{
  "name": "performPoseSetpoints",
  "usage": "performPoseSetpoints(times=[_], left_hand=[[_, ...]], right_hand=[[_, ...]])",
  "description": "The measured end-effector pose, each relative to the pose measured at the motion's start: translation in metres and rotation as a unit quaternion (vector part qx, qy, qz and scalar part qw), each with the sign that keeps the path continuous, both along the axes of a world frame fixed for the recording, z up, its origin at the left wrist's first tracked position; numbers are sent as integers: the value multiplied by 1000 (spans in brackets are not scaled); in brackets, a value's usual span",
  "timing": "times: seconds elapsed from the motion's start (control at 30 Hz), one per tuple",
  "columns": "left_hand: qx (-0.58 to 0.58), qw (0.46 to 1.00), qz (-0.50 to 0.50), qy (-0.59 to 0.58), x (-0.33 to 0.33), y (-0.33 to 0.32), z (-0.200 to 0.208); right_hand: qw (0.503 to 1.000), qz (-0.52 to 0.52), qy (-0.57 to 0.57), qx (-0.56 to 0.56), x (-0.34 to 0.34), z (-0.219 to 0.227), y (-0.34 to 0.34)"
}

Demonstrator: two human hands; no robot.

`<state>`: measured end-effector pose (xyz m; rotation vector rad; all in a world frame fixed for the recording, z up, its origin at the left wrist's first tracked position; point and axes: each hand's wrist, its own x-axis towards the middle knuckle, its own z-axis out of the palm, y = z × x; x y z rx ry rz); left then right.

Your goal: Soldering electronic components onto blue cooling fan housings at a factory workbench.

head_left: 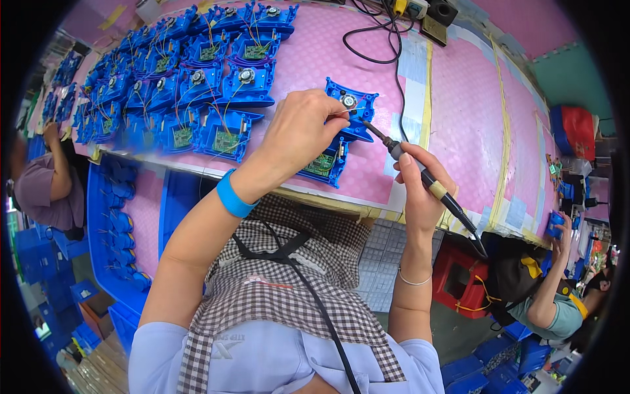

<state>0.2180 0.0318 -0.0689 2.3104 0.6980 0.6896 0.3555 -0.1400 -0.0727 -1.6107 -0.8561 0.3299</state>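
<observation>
In front of me lies a blue plastic housing [369, 100] with a small round speaker [348, 102] in it. My left hand [298, 128], with a blue band on its wrist, is closed in a pinch at the speaker's edge, on a thin wire [355, 109]. My right hand [425, 187] grips a soldering iron [453, 205] like a pen. Its tip points left, at the housing just beside the left fingertips; whether it touches cannot be made out. Below, partly covered by my left hand, sits a joined blue housing part with a green circuit board [321, 164].
Rows of similar blue housings [197, 79] with wires and boards fill the table's left side. The iron's black cable [398, 79] runs to the back, near a soldering stand [434, 29]. A blue bin [98, 217] stands lower left. Co-workers sit at both sides.
</observation>
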Motion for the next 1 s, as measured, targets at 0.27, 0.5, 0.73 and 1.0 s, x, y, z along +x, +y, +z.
performPoseSetpoints(times=[0.27, 0.5, 0.73, 1.0], left_hand=[[16, 1000, -14, 3, 1, 2, 1], [17, 1000, -13, 15, 3, 2, -1], [16, 1000, -14, 8, 3, 1, -3], [18, 1000, -15, 0, 2, 1, -3]], right_hand=[[1000, -6, -2, 3, -1, 1, 1], [1000, -20, 10, 15, -2, 4, -2], [1000, -16, 21, 13, -1, 2, -3], [1000, -15, 5, 14, 0, 0, -5]])
